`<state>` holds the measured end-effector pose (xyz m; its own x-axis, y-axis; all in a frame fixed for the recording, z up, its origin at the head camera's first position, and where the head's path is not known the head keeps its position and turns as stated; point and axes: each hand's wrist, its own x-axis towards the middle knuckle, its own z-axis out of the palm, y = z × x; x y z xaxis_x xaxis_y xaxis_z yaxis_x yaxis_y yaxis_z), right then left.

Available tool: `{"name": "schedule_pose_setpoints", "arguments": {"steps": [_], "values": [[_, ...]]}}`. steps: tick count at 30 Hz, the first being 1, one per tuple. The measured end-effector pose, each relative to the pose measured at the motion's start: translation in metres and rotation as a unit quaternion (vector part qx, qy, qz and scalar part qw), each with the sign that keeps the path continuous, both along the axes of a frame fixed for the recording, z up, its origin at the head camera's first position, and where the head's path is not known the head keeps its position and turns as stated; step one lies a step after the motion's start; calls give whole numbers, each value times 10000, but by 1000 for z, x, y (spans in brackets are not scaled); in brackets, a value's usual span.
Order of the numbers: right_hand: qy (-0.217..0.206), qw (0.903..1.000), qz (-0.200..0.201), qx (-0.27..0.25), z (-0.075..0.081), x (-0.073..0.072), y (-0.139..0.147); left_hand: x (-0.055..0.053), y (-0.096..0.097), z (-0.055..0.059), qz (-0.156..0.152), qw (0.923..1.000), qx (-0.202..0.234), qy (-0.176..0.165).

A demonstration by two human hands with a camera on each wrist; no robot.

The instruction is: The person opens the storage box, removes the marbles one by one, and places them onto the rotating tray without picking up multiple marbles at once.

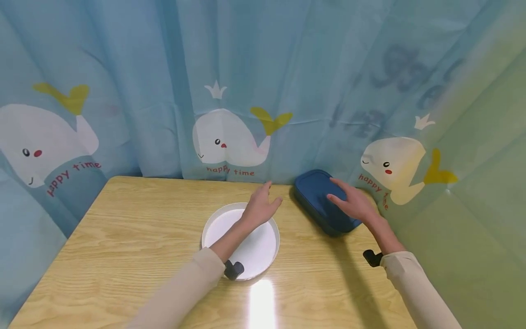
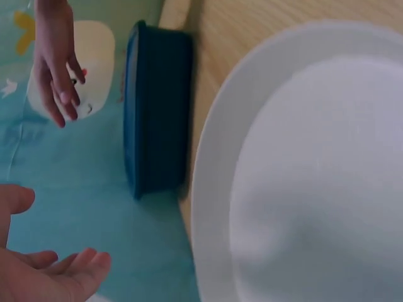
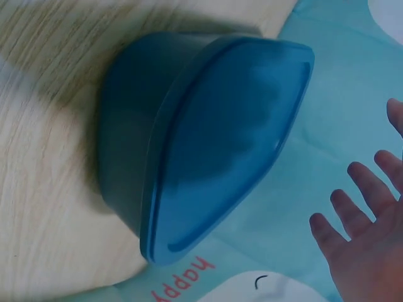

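Nearest the camera, at the lower edge of the head view, a beige left sleeve (image 1: 185, 288) and a matching right sleeve (image 1: 419, 288), with a small black device (image 1: 234, 269) at the left wrist and another black device (image 1: 371, 258) at the right. Beyond the left cuff, a left hand (image 1: 260, 208) with thumb apart from loosely bent fingers, holding nothing, raised over the far part of a white round dish (image 1: 255, 251). Beyond the right cuff, a right hand (image 1: 353, 201) with fingers spread and relaxed, also without a grip, above a dark blue box (image 1: 314, 196) and apart from it in both wrist views. On the box, a blue lid (image 3: 233, 132) in place, with a soft shadow across it.

Under the dish and box alike, a light wood-grain table (image 1: 135, 237). Dish near the middle, with a low raised rim; box to its right, well apart, set at a slant near the far right corner. Impossible to tell whether in contact with the cloth behind. On the wood before the dish, a bright glare; before the box, a long shadow.

Farther out, a blue-green curtain (image 1: 144, 91) with white whales, yellow tails and red "happy time" lettering.
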<state>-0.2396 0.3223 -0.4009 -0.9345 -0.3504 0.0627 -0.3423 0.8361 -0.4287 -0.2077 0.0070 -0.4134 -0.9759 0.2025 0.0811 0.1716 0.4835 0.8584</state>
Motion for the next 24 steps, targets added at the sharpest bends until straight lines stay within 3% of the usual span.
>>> {"name": "schedule_pose_setpoints", "arguments": {"steps": [13,18,24], "values": [[-133,9995,-249,-117,-7,-8,19,8,44,-17,-67,9979,623,-185],[-90,9996,-221,-178,-15,-13,21,9,56,-24,63,9959,816,-382],[-281,9982,-448,-285,-10,-13,31,13,74,-28,92,9930,979,-658]]}}
